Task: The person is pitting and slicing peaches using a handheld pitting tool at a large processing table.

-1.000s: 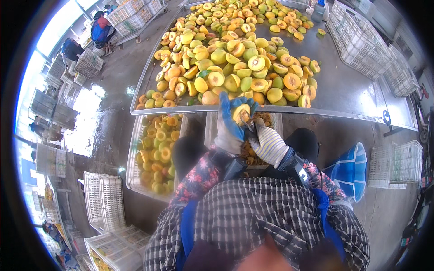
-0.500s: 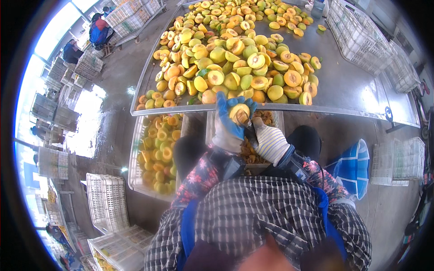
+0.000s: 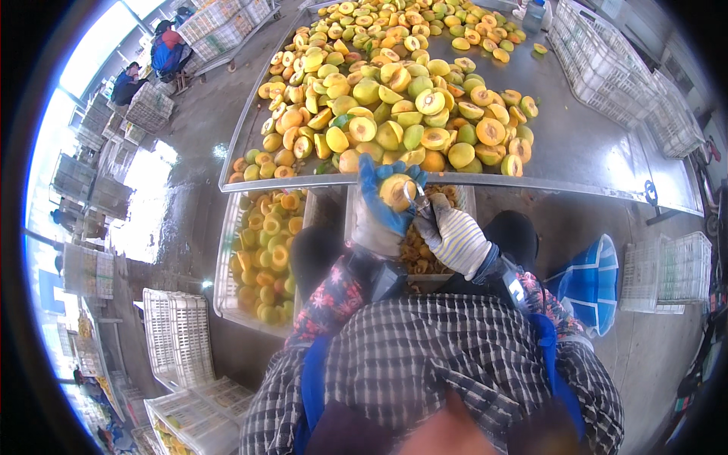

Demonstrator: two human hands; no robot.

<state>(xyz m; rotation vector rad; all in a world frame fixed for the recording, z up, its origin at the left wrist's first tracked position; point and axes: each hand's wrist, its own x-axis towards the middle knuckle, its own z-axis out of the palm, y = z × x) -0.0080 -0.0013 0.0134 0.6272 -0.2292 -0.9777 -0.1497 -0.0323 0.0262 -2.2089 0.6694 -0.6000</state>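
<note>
My left hand [image 3: 384, 212], in a blue-coated glove, cups a yellow peach half [image 3: 395, 194] just in front of the table's near edge. My right hand [image 3: 457, 236], in a striped pale glove, is closed round a pitting tool [image 3: 411, 191]. The tool's shiny metal loop meets the right side of the peach half; its handle is mostly hidden in the fingers. Beyond both hands, a heap of halved peaches [image 3: 388, 136] covers much of the metal table [image 3: 591, 144]. Below the hands lie brownish scraps [image 3: 426, 258], apparently pits, in a crate partly hidden by my arms.
A white crate [image 3: 223, 265] of peach halves stands left of my knees. More crates [image 3: 178, 334] are at the left, and others [image 3: 603, 64] sit on the table's right side. A blue basket-like container [image 3: 590, 284] is at my right. Other people [image 3: 168, 51] sit far left.
The peach half has turned in my left hand, and its cut face shows less. My right hand has shifted slightly, and the tool's metal loop now shows at the fruit.
</note>
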